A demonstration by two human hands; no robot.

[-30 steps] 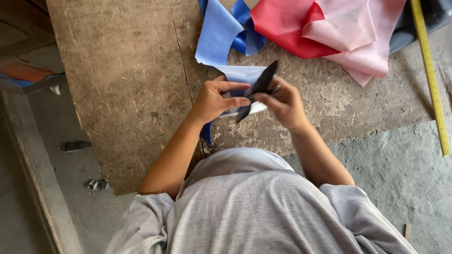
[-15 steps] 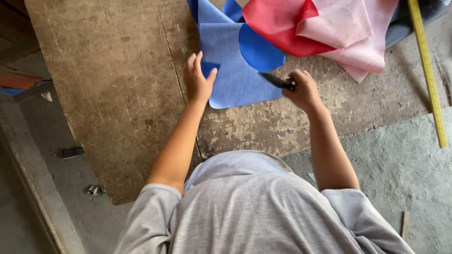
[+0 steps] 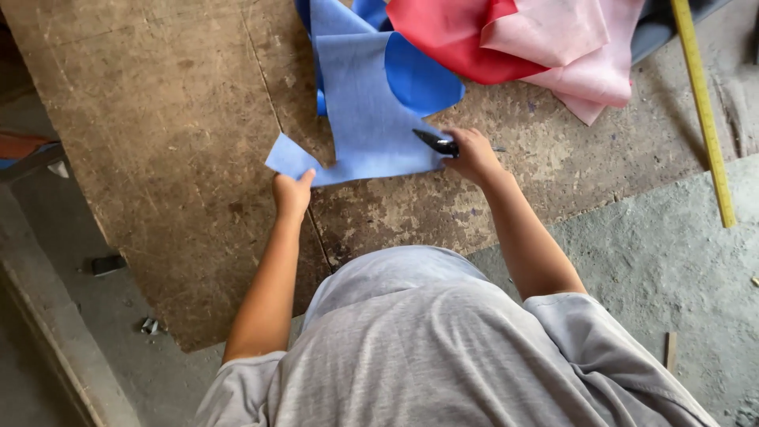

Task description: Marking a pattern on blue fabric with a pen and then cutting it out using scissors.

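Right hand [image 3: 473, 152] is closed around a pair of dark scissors [image 3: 437, 143], blades pointing left, sitting right at the right-hand edge of the light blue cloth [image 3: 368, 111]. Left hand [image 3: 292, 194] is down on the near left corner of that same cloth, fingers drawn together and the thumb up against the fabric edge, pinning it to the bench [image 3: 158, 119].

The cloth itself is a pale, slightly heathered blue sheet, lying flat, with a narrow strip running away to the far side and a pointed flap sticking out to the left past the left hand. A rounded piece of deeper blue fabric [image 3: 423, 75] overlaps its far right side.

Half a second ago the left hand was farther up the cloth with its fingers spread on the left edge; now it sits nearer and lower, at the corner. The pointed flap on the left was not showing then. The right hand with the scissors has kept to the right edge, closer in to the cloth.

Beyond that, red fabric [image 3: 443, 32] and pink fabric [image 3: 569, 47] are heaped at the far right of the bench, and a yellow measuring stick [image 3: 706, 119] lies along the right side, reaching onto the concrete floor [image 3: 664, 269].
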